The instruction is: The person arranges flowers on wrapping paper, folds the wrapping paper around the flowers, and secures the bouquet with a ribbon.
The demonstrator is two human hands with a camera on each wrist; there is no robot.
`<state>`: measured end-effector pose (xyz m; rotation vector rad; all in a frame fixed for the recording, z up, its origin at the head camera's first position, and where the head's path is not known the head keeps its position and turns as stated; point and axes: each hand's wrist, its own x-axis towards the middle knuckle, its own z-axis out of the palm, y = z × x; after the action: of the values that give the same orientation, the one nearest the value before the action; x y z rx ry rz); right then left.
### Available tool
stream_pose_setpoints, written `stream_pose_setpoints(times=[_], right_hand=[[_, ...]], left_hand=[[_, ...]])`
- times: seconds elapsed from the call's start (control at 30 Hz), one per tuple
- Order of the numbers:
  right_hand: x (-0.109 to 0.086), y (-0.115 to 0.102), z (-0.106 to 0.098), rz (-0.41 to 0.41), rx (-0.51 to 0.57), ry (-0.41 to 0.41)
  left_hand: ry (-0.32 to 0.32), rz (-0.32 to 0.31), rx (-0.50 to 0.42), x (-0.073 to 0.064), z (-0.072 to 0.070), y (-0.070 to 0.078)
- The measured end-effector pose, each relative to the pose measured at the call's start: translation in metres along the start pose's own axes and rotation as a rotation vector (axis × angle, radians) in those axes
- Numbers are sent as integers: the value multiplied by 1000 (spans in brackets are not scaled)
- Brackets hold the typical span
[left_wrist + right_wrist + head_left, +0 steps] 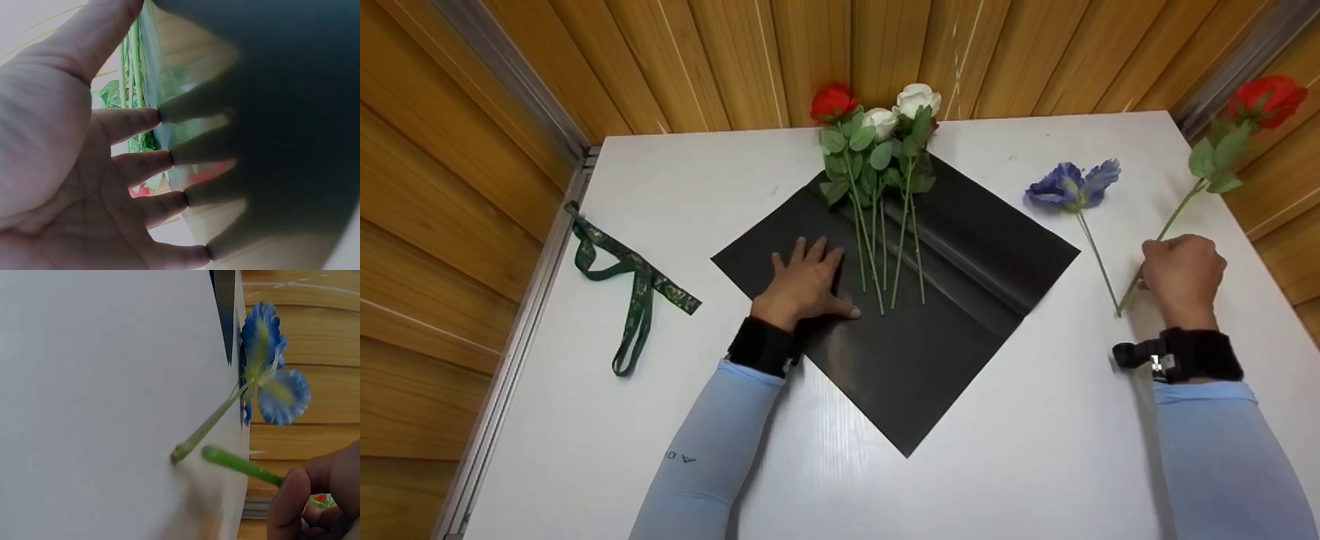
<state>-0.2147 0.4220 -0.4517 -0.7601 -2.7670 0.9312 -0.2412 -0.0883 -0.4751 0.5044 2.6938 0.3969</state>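
Observation:
My right hand (1183, 274) pinches the green stem (242, 466) of a red rose (1267, 101), whose bloom leans up toward the far right corner. Just left of that hand, a blue-purple iris (1072, 187) lies on the table, its stem end close to the rose's stem end. My left hand (802, 285) is spread with straight fingers on a black wrapping sheet (907, 390); in the left wrist view its fingertips (149, 115) press the glossy surface. Right beside it on the sheet lie several artificial roses, among them a red rose (832, 103) and a white rose (919, 100), stems toward me.
A green patterned ribbon (637, 277) lies loosely folded on the left of the white table (975, 465). Wood-panelled walls (780, 60) stand behind the table and at both sides. A metal frame rail (502, 397) runs along the left edge.

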Motion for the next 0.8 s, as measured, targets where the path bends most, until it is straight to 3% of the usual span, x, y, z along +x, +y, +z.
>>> stream_pose_setpoints(times=[0.17,0.37,0.53,0.8], right_hand=[[-14,-40,17,-87,93,27],[-40,-108,55,-253,181,30],[-68,-160,97,-365,255,-92],[-92,-204,151,-459,142,-242]], left_hand=[[8,2,17,0,0,1],[-1,0,-5,0,-1,2],[-3,-5,-12,-1,-2,1],[-3,-18,2,2,-2,4]])
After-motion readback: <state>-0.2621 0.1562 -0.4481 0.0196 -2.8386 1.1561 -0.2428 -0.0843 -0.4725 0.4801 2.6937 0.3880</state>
